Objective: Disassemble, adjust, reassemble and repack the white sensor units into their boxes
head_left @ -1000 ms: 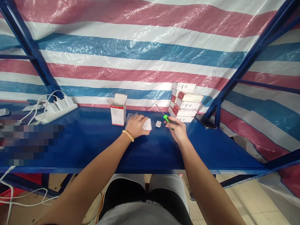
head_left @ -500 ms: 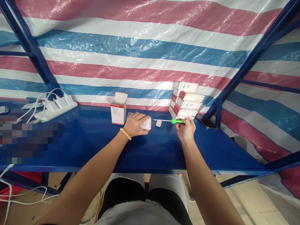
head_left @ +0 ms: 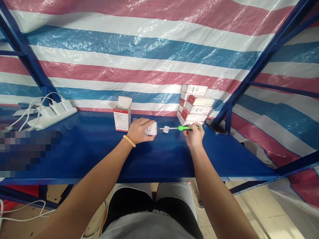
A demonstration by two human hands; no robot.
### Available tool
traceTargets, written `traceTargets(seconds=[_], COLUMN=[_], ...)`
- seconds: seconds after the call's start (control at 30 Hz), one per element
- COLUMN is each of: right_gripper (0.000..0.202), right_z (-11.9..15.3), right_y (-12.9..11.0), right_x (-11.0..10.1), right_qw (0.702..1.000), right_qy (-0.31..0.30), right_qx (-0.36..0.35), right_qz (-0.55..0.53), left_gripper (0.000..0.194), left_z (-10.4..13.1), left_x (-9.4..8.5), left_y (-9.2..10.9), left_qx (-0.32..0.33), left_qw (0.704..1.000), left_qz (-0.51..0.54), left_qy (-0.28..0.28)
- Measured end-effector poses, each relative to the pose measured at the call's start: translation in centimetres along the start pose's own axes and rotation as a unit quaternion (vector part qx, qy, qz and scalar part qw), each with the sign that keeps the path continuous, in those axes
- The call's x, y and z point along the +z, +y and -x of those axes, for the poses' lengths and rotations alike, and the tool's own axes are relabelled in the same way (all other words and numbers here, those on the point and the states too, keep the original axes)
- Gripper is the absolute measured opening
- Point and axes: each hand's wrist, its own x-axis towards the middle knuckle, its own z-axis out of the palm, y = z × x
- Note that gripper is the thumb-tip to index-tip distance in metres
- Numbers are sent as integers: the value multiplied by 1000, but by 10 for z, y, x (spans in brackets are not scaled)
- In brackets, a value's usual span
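Note:
My left hand [head_left: 139, 130] rests on a small white device [head_left: 151, 128] lying on the blue shelf [head_left: 99, 149], fingers wrapped over it. My right hand [head_left: 194, 136] grips a green-handled screwdriver [head_left: 185, 127], held level with its metal tip pointing left at the white device. A small white part [head_left: 166, 129] lies on the shelf just under the screwdriver's shaft, between the two hands.
An open white-and-red box [head_left: 122, 115] stands left of my left hand. A stack of several like boxes [head_left: 195, 106] sits behind my right hand, a dark phone [head_left: 215, 126] beside it. A white power strip [head_left: 51, 114] with plugged chargers lies far left. Blue frame posts flank the shelf.
The screwdriver swung from pointing up and away to lying level, tip toward the white device. My right hand shifted slightly right and back; my left hand stayed on the device.

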Motion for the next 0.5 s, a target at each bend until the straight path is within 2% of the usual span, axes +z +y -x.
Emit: traceTargets(seconds=[0.17, 0.33, 0.4, 0.5], right_gripper=[34, 35, 31, 15], right_z=[1, 1, -5, -28], right_y=[-2, 0, 0, -7], right_x=[1, 1, -1, -5], right_qw=[1000, 1000, 998, 983], right_qy=[8, 18, 66, 185], right_qx=[11, 0, -6, -13], right_qz=[5, -5, -11, 4], left_gripper=[49, 49, 49, 49], left_z=[0, 1, 1, 2], left_x=[0, 1, 2, 2], left_y=[0, 1, 2, 3], left_qx=[2, -18, -32, -50], left_qw=[1000, 1000, 999, 999], left_qz=[3, 5, 2, -7], left_qy=[6, -11, -13, -6])
